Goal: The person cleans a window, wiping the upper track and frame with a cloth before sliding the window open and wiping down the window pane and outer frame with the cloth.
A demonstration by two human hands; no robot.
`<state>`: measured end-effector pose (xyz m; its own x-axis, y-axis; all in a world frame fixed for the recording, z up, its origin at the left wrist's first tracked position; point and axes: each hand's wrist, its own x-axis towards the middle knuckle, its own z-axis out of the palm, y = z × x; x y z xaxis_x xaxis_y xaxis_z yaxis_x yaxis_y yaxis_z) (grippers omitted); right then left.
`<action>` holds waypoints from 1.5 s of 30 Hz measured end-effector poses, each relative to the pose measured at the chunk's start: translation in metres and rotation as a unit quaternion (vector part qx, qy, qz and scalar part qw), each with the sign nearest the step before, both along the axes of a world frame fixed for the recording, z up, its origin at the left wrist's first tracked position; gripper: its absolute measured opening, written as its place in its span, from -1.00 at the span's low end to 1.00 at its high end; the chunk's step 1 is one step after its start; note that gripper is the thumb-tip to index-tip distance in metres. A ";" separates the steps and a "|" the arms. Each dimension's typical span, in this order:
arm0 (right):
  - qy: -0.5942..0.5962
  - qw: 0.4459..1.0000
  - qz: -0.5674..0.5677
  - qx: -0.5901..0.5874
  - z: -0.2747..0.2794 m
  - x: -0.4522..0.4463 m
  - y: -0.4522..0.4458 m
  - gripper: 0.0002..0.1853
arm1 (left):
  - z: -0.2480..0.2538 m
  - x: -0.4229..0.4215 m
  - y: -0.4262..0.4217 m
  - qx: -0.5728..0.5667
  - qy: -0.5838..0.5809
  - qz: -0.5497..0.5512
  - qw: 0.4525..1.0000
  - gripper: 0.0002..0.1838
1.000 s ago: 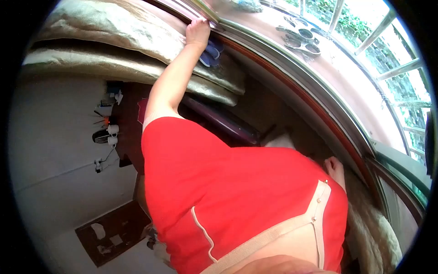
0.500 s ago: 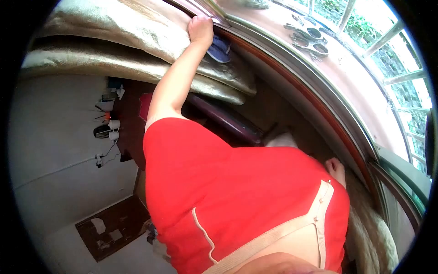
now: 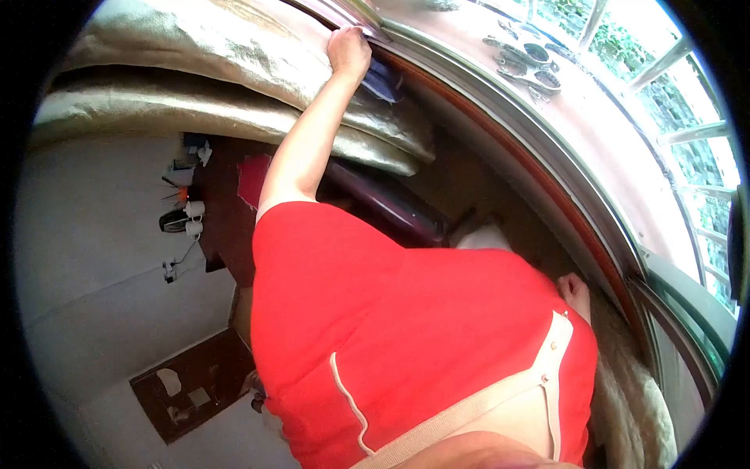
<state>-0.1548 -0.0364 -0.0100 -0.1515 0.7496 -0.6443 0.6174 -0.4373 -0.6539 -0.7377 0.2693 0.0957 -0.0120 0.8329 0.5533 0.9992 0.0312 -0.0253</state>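
Note:
My left hand (image 3: 349, 55) is stretched far out, closed against the window frame (image 3: 484, 98) at its upper end. Whatever its fingers hold is hidden from me. Just below this hand shows a piece of blue material (image 3: 383, 82), perhaps cloth; whether the hand touches it I cannot tell. Gold curtain (image 3: 234, 59) hangs beside the left forearm. Low at my side, my right hand (image 3: 576, 295) has its fingers curled, with nothing visible in them. The red top (image 3: 422, 328) partly covers the right arm.
Several dark clips or scissor-like items (image 3: 531, 62) lie on the outer sill (image 3: 594, 133), inside metal bars (image 3: 660, 66). A dark glossy bench-like edge (image 3: 383, 199) lies beneath my arm. White cups (image 3: 194, 209) stand on a dark table (image 3: 226, 195). More curtain (image 3: 633, 399) hangs at lower right.
My left hand has shifted slightly to the right along the frame, and the blue material below it shows at a changed angle. My right hand stays almost in place.

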 end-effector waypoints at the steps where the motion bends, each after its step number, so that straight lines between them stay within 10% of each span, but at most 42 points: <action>1: 0.002 1.000 0.016 0.013 0.006 -0.001 0.004 -0.76 | 0.001 0.004 -0.003 -0.002 -0.002 -0.011 1.000 -0.83; 14: 0.003 0.998 0.053 0.038 0.011 -0.007 0.026 -0.74 | 0.015 0.051 -0.038 -0.024 0.063 -0.183 0.981 -0.95; 24: -0.004 1.000 0.000 0.016 0.019 0.000 0.005 -0.75 | 0.005 0.028 -0.017 -0.015 0.048 -0.110 0.993 -0.96; 45: 0.002 0.995 0.040 0.095 0.031 0.050 -0.020 -0.74 | 0.012 0.278 -0.144 -0.013 -0.036 -0.301 0.953 -0.94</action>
